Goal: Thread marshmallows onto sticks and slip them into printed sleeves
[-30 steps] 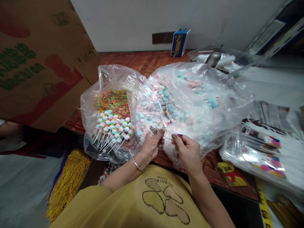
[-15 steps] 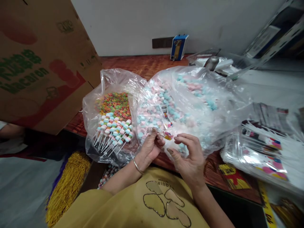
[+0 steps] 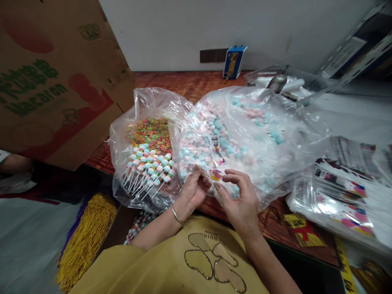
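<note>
My left hand (image 3: pixel 192 191) pinches a small clear printed wrapper (image 3: pixel 216 174) in front of a big plastic bag of pink and blue candies (image 3: pixel 241 134). My right hand (image 3: pixel 240 197) sits just right of it, fingers curled with the tips at the wrapper's colourful end. A second clear bag (image 3: pixel 147 147) to the left holds ring-shaped sweets at the back and several candy skewers on white sticks (image 3: pixel 150 167) at the front. Both bags rest on a reddish wooden table (image 3: pixel 180 81).
A large cardboard box (image 3: pixel 52 77) leans at the left. Stacks of printed clear wrappers (image 3: pixel 339 196) lie at the right. A blue box (image 3: pixel 233 61) stands by the wall, plastic bags with a metal scoop (image 3: pixel 277 81) behind. Yellow tassels (image 3: pixel 88 228) hang at lower left.
My right hand has turned from a pinch beside the left hand to curled fingers over the wrapper's end. The wrapper's colourful print has come into view between the hands.
</note>
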Demonstrator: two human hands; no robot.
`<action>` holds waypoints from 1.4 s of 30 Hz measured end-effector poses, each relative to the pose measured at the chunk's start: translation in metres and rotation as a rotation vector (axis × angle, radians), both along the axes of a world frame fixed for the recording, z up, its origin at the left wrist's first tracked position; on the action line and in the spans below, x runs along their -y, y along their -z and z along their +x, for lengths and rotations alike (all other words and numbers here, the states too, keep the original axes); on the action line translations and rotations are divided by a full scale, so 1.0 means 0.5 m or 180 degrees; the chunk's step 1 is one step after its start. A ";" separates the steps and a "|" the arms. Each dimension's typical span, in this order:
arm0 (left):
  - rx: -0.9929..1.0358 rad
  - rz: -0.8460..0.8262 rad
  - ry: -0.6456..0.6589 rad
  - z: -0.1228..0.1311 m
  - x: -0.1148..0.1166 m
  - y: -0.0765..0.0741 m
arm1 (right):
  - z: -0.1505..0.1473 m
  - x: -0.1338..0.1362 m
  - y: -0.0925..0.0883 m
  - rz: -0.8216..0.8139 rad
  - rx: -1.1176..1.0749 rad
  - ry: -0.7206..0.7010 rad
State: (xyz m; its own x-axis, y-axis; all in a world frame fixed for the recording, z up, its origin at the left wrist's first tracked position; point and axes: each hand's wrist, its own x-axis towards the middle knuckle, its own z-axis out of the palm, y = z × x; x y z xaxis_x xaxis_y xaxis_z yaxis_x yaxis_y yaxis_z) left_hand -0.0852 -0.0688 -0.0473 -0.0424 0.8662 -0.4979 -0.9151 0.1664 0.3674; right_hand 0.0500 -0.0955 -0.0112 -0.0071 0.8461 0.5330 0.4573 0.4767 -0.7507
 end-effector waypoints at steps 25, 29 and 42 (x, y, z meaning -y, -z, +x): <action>-0.0042 0.0076 0.0313 -0.005 0.006 -0.012 | -0.012 0.001 0.011 0.0229 0.0267 -0.0124; 0.0200 -0.0176 0.0298 -0.012 0.003 -0.009 | -0.014 0.015 -0.008 0.0375 0.0378 -0.0294; 0.0168 0.0064 0.0037 -0.084 0.047 -0.025 | -0.019 0.020 -0.044 0.0488 0.0088 -0.0319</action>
State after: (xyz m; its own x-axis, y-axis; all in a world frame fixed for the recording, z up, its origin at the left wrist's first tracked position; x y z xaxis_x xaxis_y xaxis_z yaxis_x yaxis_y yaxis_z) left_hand -0.1274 -0.0925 -0.0349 -0.0065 0.8764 -0.4816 -0.9313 0.1701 0.3221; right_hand 0.0406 -0.1053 0.0109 -0.1037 0.7494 0.6540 0.4213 0.6287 -0.6536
